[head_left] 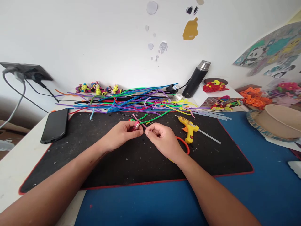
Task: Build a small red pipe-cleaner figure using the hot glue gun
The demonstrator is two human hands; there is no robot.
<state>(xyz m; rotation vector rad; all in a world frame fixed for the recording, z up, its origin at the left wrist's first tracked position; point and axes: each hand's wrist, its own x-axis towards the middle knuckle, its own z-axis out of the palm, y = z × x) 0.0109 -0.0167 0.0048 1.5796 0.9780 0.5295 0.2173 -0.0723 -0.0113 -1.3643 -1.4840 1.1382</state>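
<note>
Pink piece [136, 126] in left hand [121, 135], pipe cleaners [131, 101], glue gun [189, 128] nearby

One left hand [121, 133] and one right hand [162, 139] make two, alongside one small pinkish-red piece [136, 126], one yellow glue gun [191, 128] with one stick [209, 136] in its rear, one orange loop [187, 146], one phone [54, 126], one black flask [195, 81] and one black mat [211, 158]. One dark socket panel [28, 69] carries three plugs [39, 77]. The coloured pipe cleaners [131, 103] number well over a dozen, overlapping too much for an exact count, as do the orange pieces [256, 98].
</note>
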